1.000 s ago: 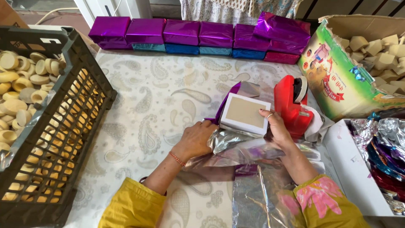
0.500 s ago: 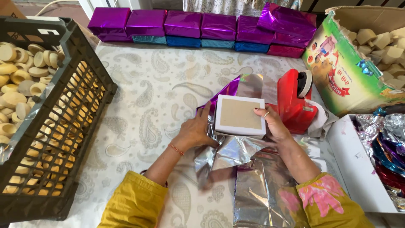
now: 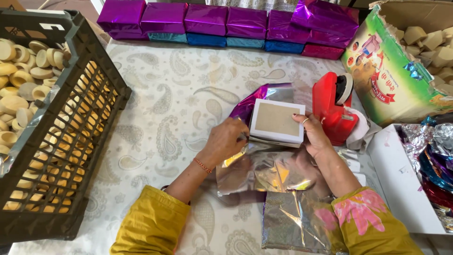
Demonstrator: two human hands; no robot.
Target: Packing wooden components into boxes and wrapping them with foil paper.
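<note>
Gripping the white box (image 3: 277,121) at opposite edges — left hand (image 3: 226,141), right hand (image 3: 314,134) — over foil sheet (image 3: 264,170).

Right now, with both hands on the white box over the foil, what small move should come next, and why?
Probably fold the near foil sheet up over the white box: the left hand and right hand steady its sides, and its top is still bare.

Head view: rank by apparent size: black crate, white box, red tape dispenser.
1. black crate, by far the largest, though it sits nearer the camera edge.
2. white box.
3. red tape dispenser, close to the box in size, so this order is unsure.
</note>
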